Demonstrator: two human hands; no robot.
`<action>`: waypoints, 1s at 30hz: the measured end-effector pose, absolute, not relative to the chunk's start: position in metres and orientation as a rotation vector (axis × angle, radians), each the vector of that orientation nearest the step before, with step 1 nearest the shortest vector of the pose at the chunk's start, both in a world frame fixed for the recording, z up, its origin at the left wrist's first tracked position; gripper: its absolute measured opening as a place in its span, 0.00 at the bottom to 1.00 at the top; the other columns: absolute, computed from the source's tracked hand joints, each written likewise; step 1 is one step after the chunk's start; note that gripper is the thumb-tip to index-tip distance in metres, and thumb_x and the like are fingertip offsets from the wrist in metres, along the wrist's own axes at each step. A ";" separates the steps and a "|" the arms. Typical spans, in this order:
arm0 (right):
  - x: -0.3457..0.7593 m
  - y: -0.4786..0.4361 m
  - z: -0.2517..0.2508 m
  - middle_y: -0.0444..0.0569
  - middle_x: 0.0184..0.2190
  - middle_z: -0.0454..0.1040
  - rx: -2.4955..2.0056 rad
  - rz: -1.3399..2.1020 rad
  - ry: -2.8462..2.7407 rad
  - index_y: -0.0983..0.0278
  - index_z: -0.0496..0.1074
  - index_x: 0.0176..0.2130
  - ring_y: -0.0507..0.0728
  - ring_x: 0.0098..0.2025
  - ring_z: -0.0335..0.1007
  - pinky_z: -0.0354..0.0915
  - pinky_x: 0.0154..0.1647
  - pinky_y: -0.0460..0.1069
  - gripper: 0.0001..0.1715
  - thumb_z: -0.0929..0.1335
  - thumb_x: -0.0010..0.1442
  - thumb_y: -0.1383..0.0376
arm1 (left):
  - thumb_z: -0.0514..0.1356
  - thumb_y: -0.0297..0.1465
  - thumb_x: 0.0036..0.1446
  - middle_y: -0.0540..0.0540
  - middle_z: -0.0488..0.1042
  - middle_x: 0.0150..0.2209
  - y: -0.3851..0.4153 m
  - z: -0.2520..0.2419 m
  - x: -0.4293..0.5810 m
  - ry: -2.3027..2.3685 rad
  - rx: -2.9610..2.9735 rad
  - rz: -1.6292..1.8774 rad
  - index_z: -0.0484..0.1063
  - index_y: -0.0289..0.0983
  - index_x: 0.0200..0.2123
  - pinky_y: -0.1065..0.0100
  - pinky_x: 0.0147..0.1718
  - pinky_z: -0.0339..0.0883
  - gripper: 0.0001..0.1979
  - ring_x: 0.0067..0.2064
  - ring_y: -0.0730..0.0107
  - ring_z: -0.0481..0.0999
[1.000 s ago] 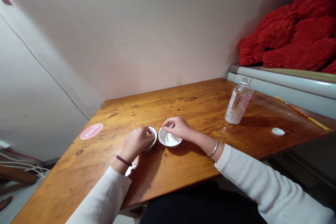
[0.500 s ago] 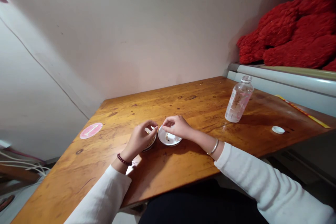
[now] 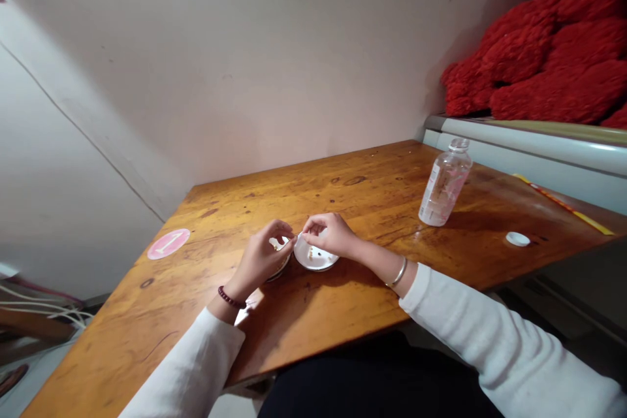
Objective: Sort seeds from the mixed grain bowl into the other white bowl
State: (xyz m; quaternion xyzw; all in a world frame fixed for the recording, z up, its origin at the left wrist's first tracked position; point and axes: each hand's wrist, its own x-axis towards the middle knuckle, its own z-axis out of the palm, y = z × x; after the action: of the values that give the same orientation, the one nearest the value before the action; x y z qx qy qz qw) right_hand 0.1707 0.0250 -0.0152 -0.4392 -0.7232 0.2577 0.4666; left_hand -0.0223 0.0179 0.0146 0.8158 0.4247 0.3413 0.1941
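My left hand (image 3: 264, 251) is closed in a pinch, its thumb and forefinger pressed together. My right hand (image 3: 329, 235) pinches too, its fingertips almost meeting the left ones. A tiny pale thing shows between the two sets of fingertips, too small to name. Below my right hand sits a shallow white dish (image 3: 313, 264) with several small light bits and a dark one inside. Another small dish (image 3: 281, 272) lies under my left hand, largely hidden by it; some yellowish grains show in it.
On the wooden table (image 3: 255, 209), a clear plastic bottle (image 3: 443, 186) stands uncapped at the right, with a white cap (image 3: 518, 239) beyond it. A yellow-red strip (image 3: 563, 204) lies by the right edge. A pink round sticker (image 3: 168, 244) marks the left side. Red plush (image 3: 548, 52) sits at upper right.
My fingertips have come slightly closer together, and a tiny pale thing now shows between them. The dishes and bottle stay put; the view has shifted slightly.
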 end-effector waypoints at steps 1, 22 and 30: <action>0.171 0.025 -0.015 0.44 0.23 0.75 -1.070 0.641 -1.772 0.65 0.77 0.29 0.49 0.25 0.68 0.61 0.28 0.43 0.05 0.71 0.49 0.65 | 0.59 0.37 0.55 0.47 0.76 0.35 0.017 0.015 -0.022 1.185 2.288 0.956 0.69 0.37 0.38 0.74 0.28 0.64 0.10 0.34 0.72 0.73; 0.170 0.026 -0.018 0.44 0.22 0.74 -1.031 0.658 -1.781 0.66 0.76 0.28 0.49 0.25 0.68 0.61 0.27 0.43 0.05 0.70 0.48 0.67 | 0.59 0.38 0.56 0.48 0.78 0.36 0.019 0.010 -0.023 1.182 2.278 0.919 0.67 0.39 0.40 0.73 0.27 0.64 0.12 0.35 0.70 0.75; 0.170 0.027 -0.019 0.45 0.22 0.75 -1.042 0.677 -1.809 0.66 0.77 0.29 0.50 0.25 0.69 0.62 0.28 0.43 0.05 0.71 0.48 0.67 | 0.59 0.38 0.56 0.48 0.78 0.36 0.020 0.008 -0.023 1.176 2.303 0.923 0.67 0.39 0.40 0.73 0.28 0.64 0.12 0.35 0.71 0.75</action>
State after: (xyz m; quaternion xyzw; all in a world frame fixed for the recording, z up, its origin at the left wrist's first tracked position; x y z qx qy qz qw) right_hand 0.1701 0.0265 -0.0190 -0.4227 -0.7335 0.2744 0.4562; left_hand -0.0231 0.0200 0.0085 0.8223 0.4200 0.3297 0.1967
